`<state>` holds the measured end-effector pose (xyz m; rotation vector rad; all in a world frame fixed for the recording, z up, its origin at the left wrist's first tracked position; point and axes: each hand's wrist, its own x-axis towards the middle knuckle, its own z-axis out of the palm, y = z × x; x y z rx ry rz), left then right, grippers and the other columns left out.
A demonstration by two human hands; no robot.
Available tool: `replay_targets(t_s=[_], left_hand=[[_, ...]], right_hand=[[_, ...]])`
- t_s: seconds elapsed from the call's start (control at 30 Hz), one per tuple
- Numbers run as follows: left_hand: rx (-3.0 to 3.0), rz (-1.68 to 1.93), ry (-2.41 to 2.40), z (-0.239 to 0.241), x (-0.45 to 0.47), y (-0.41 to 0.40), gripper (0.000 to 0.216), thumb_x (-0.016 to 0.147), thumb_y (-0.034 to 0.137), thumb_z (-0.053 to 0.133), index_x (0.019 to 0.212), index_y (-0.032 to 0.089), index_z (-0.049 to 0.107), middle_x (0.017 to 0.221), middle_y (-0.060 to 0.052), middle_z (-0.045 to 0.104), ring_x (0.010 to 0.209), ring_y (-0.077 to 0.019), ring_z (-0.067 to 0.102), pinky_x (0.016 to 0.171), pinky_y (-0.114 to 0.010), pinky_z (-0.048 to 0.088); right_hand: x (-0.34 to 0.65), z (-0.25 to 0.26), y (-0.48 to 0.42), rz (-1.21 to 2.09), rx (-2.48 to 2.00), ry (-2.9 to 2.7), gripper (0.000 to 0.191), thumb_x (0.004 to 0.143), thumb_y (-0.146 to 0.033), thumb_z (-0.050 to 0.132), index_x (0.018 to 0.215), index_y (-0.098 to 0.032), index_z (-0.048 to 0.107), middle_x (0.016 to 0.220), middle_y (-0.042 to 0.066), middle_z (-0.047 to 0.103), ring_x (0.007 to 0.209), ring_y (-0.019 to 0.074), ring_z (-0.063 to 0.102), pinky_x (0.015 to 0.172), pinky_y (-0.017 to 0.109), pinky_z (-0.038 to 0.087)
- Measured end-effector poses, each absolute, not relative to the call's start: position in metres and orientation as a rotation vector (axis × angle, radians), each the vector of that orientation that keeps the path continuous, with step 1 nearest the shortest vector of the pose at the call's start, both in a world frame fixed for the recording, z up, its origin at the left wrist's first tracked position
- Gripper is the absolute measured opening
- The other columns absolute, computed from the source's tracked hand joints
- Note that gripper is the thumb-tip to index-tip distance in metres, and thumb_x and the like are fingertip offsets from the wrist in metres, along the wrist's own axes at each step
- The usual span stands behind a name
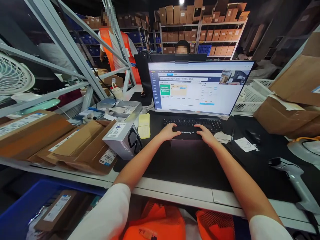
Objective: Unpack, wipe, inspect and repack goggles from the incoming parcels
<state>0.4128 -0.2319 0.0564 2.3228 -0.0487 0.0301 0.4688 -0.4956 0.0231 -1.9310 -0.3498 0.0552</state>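
In the middle of the head view a small black box [187, 132] with pale "Wakening" lettering stands on the black desk mat, close in front of the keyboard [182, 122]. My left hand [169, 132] grips its left end, thumb along the near side. At its right end my right hand [204, 134] grips it in the same way. The box's ends are partly hidden by my fingers. Left of my left forearm sits a grey and black printed box [123, 140] with a white label. Behind the keyboard a lit monitor [197, 90] shows a software page.
Brown cartons [82, 143] lie along the left side, near a yellow sticker pad [144, 126]. A barcode scanner [290, 175], a mouse [253, 135] and a white paper [245, 145] are on the right. Below left is a blue bin [20, 206]. Two people are beyond the desk.
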Motion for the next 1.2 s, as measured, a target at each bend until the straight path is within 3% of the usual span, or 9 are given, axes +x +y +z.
replay_targets(t_s=[0.07, 0.17, 0.27, 0.37, 0.5, 0.8, 0.93, 1.03, 1.2], left_hand=[[2.409, 0.019, -0.047, 0.067, 0.408, -0.222, 0.059, 0.080, 0.051, 0.072, 0.127, 0.016, 0.061, 0.136, -0.018, 0.063, 0.127, -0.0362, 0.058, 0.106, -0.040, 0.044], [2.485, -0.121, -0.074, 0.082, 0.400, -0.207, 0.067, 0.076, 0.059, 0.074, 0.126, 0.016, 0.064, 0.103, -0.013, 0.075, 0.104, -0.0351, 0.070, 0.090, -0.038, 0.049], [2.465, -0.407, -0.266, 0.089, 0.394, -0.200, 0.070, 0.070, 0.042, 0.081, 0.132, 0.020, 0.059, 0.075, 0.000, 0.073, 0.074, -0.0249, 0.072, 0.069, -0.030, 0.048], [2.437, -0.463, -0.363, 0.088, 0.396, -0.203, 0.050, 0.073, 0.019, 0.070, 0.122, 0.020, 0.062, 0.067, 0.004, 0.069, 0.063, -0.0186, 0.066, 0.061, -0.027, 0.042], [2.408, -0.212, -0.312, 0.075, 0.408, -0.207, 0.021, 0.074, 0.011, 0.061, 0.092, 0.020, 0.066, 0.068, 0.003, 0.063, 0.064, -0.0162, 0.059, 0.064, -0.028, 0.040], [2.094, 0.065, -0.086, 0.034, 0.438, -0.205, 0.021, 0.078, 0.032, 0.072, 0.090, 0.016, 0.067, 0.081, -0.003, 0.067, 0.074, -0.0160, 0.061, 0.069, -0.027, 0.045], [1.950, 0.077, 0.019, 0.012, 0.444, -0.221, 0.027, 0.090, 0.035, 0.057, 0.109, 0.018, 0.067, 0.104, -0.006, 0.071, 0.096, -0.0184, 0.065, 0.085, -0.029, 0.050], [1.886, 0.078, 0.059, 0.003, 0.443, -0.236, 0.030, 0.096, 0.034, 0.043, 0.108, 0.020, 0.066, 0.112, -0.006, 0.071, 0.109, -0.0200, 0.064, 0.095, -0.032, 0.049], [1.907, 0.030, 0.021, 0.010, 0.433, -0.247, 0.030, 0.095, 0.041, 0.044, 0.092, 0.018, 0.065, 0.104, -0.006, 0.070, 0.101, -0.0206, 0.064, 0.092, -0.033, 0.050]], right_hand=[[0.470, 0.026, -0.498, 0.054, -1.963, -0.361, 0.046, 0.072, -0.029, 0.056, 0.115, -0.024, 0.071, 0.137, 0.004, 0.063, 0.129, 0.0269, 0.055, 0.115, 0.045, 0.037], [0.473, 0.026, -0.500, 0.020, -1.999, -0.362, 0.041, 0.076, -0.030, 0.052, 0.111, -0.023, 0.073, 0.130, 0.005, 0.066, 0.122, 0.0263, 0.058, 0.111, 0.044, 0.040], [0.475, 0.024, -0.500, -0.007, -2.030, -0.354, 0.038, 0.076, -0.029, 0.050, 0.106, -0.022, 0.074, 0.124, 0.005, 0.069, 0.116, 0.0264, 0.060, 0.109, 0.044, 0.041], [0.476, 0.023, -0.500, -0.029, -2.053, -0.349, 0.038, 0.077, -0.028, 0.049, 0.104, -0.022, 0.074, 0.119, 0.005, 0.071, 0.112, 0.0262, 0.062, 0.106, 0.043, 0.044], [0.474, 0.024, -0.500, -0.058, -2.088, -0.355, 0.038, 0.078, -0.027, 0.048, 0.104, -0.022, 0.074, 0.119, 0.005, 0.072, 0.111, 0.0258, 0.063, 0.105, 0.042, 0.045], [0.473, 0.024, -0.499, -0.094, -2.179, -0.377, 0.037, 0.082, -0.030, 0.045, 0.104, -0.019, 0.073, 0.116, 0.008, 0.073, 0.110, 0.0248, 0.065, 0.102, 0.042, 0.048], [0.471, 0.027, -0.500, -0.099, -2.256, -0.410, 0.037, 0.084, -0.028, 0.044, 0.105, -0.019, 0.073, 0.118, 0.009, 0.072, 0.112, 0.0247, 0.064, 0.104, 0.041, 0.047], [0.460, 0.038, -0.496, -0.118, -2.332, -0.482, 0.033, 0.086, -0.032, 0.050, 0.107, -0.019, 0.072, 0.118, 0.011, 0.071, 0.112, 0.0277, 0.064, 0.106, 0.045, 0.045], [0.423, 0.056, -0.476, -0.102, -2.751, -0.748, 0.071, 0.086, -0.066, 0.057, 0.136, -0.015, 0.061, 0.128, 0.019, 0.064, 0.120, 0.0397, 0.058, 0.110, 0.063, 0.033]])
